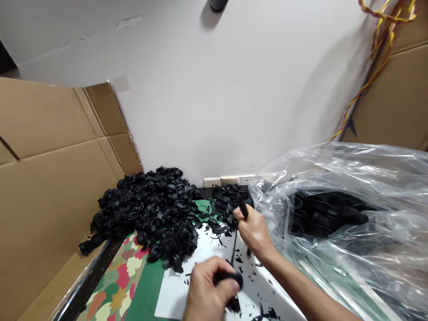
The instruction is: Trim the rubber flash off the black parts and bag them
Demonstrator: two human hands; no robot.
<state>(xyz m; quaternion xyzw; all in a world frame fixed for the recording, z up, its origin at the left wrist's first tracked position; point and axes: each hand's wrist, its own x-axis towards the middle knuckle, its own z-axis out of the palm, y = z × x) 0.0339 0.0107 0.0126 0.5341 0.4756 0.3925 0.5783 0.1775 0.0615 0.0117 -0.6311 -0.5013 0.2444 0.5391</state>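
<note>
My left hand [203, 292] is closed around a round black rubber piece [234, 280] above a white sheet [174, 294]. Farther up and to the right, my right hand [256, 232] grips a thin tool with a black handle [243, 208]. Its narrow dark shaft points down to the rubber piece; whether the tip touches it I cannot tell. Black scraps [262, 314] lie scattered on the sheet around both hands. A large heap of ribbed black rubber parts [157, 200] rises to the left of my hands.
At the right, a clear plastic bag [334, 165] holds more ribbed black parts [326, 214]. A smaller pile of black trimmings [230, 196] sits by the wall sockets [213, 182]. Cardboard [60, 165] stands at the left; twisted yellow-red wires [377, 78] hang at the right.
</note>
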